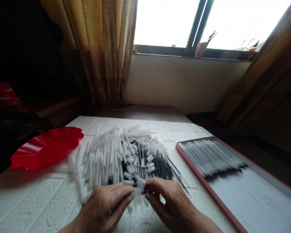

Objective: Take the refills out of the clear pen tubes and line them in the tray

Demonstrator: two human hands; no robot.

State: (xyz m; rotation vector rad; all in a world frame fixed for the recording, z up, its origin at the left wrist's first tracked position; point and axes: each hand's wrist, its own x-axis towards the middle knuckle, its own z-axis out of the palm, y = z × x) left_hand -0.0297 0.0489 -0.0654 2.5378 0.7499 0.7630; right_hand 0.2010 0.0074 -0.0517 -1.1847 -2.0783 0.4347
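Observation:
My left hand [106, 202] is closed around a clear plastic pen [136, 193], part of which shows between my two hands. My right hand [171, 200] pinches the pen's other end, where a small dark bit shows at the fingertips. A black tip [83, 204] peeks out left of my left hand; whether it belongs to the same pen I cannot tell. Just beyond my fingers lies a heap of clear pen barrels [104, 161], with short clear caps [150, 166] and thin black refills [163, 166] on its right side.
A pink-edged shallow box [264, 197] on the right holds a row of pens [215, 155] with black ends. On the left sits a red wavy-rimmed dish [48, 145]. All rest on a white brick-patterned table cover [34, 200]. Curtains and a window stand behind.

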